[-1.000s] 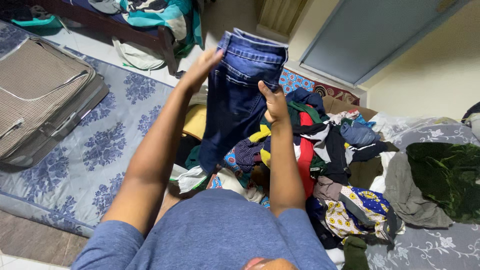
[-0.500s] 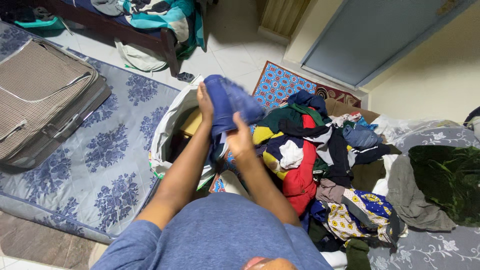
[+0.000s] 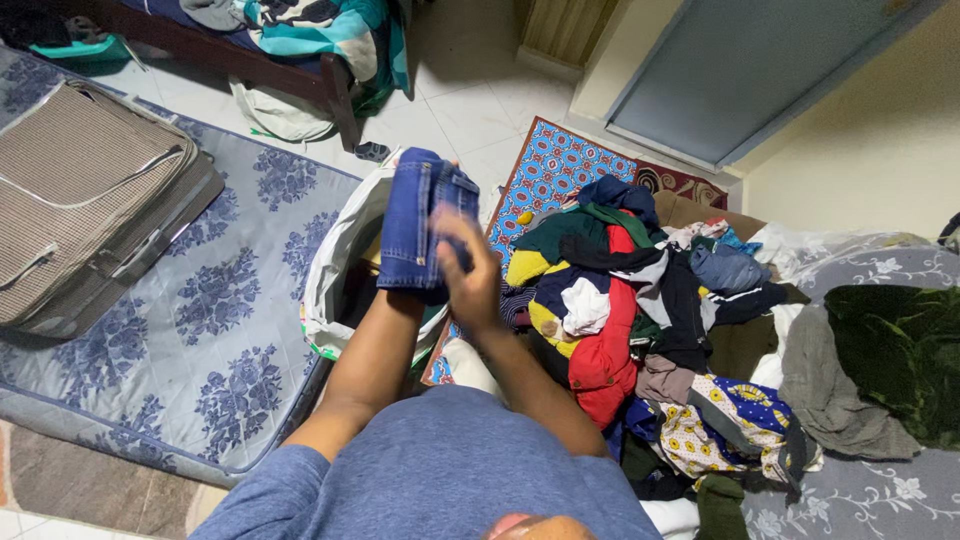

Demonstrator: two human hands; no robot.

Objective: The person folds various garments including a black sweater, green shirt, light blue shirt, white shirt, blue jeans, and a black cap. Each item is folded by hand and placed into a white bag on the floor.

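While both hands work at chest height in the head view, a folded pair of dark blue denim jeans (image 3: pixel 418 220) sits upright between them, above the open white sack (image 3: pixel 338 262) on the floor. The left hand (image 3: pixel 405 285) is mostly hidden behind the cloth, so I cannot tell how its fingers lie, though it seems to carry the bundle from underneath. The right hand (image 3: pixel 466 268) presses flat against the near face of the fold, fingers curled over its edge. By my reading, the folding is nearly done, and the next move would need a firm two-sided hold so the fold does not spring open. Just right of the hands lies a mixed heap of coloured clothes (image 3: pixel 630 300). Left of them is a grey flowered mattress (image 3: pixel 215 300) bearing a beige checked suitcase (image 3: pixel 85 190). What the sack contains is dark and hard to make out.
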